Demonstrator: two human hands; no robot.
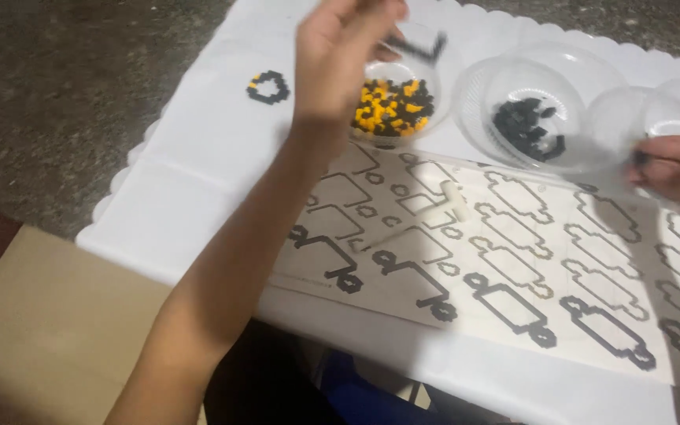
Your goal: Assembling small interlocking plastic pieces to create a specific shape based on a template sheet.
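Note:
My left hand (338, 49) is raised over a clear bowl (437, 83) of orange and black beads (391, 106). Its fingers are pinched on a thin dark tool (423, 49), blurred and shaped like tweezers. At the right edge my right hand (677, 169) curls on the side of an empty clear bowl (667, 118). Between the two stands a clear bowl (474, 90) with black beads (525, 130). A flat pattern sheet (513, 236) with outlined shapes lies in front of the bowls; several outlines along its near side are filled with black beads.
A small ring of black beads with one orange bead (267, 86) lies on the white table cover (198, 157). A short white stick (454, 201) rests on the sheet. A brown board (41, 315) lies lower left, with dark floor (57, 79) beyond.

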